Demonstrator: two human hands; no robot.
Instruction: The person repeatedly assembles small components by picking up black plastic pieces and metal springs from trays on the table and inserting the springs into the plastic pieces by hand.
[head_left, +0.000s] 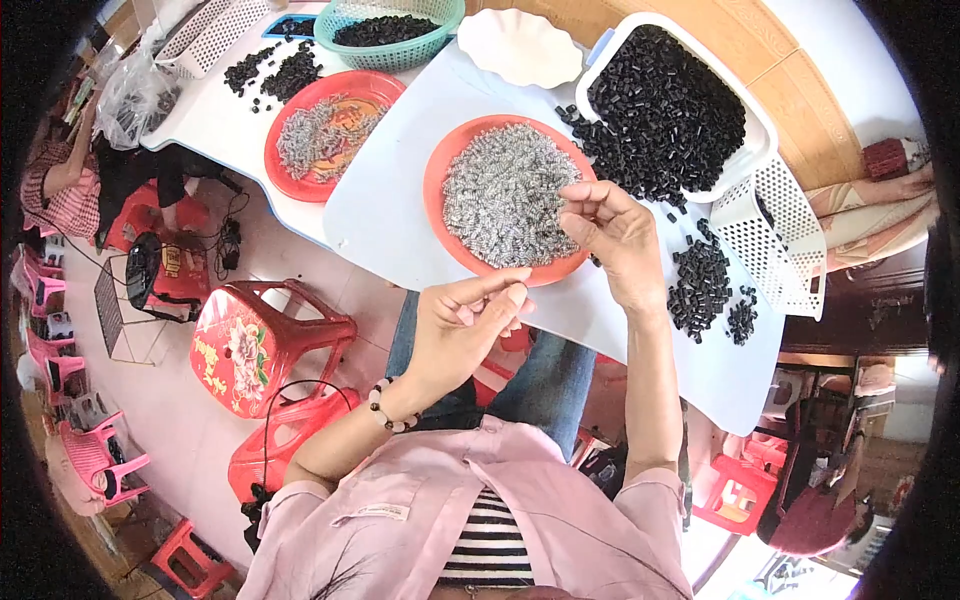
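In front of me an orange-red round plate (436,215) holds a heap of small silvery metal pieces (510,195) that look like springs. Just below its near rim is my left hand (470,325), thumb and forefinger pinched together; anything between the tips is too small to make out. My right hand (618,240) hovers over the plate's right rim with fingers curled and thumb close to the forefinger. What it pinches, if anything, I cannot make out. Small black cylindrical parts (700,285) lie in a pile right of my right wrist.
Beyond the plate stand a white tub (765,140) full of black parts and a cream scalloped dish (520,48). A white perforated basket (775,240) sits at right. Farther left are another red plate (275,165), a green basket (405,60) and a red stool (240,350).
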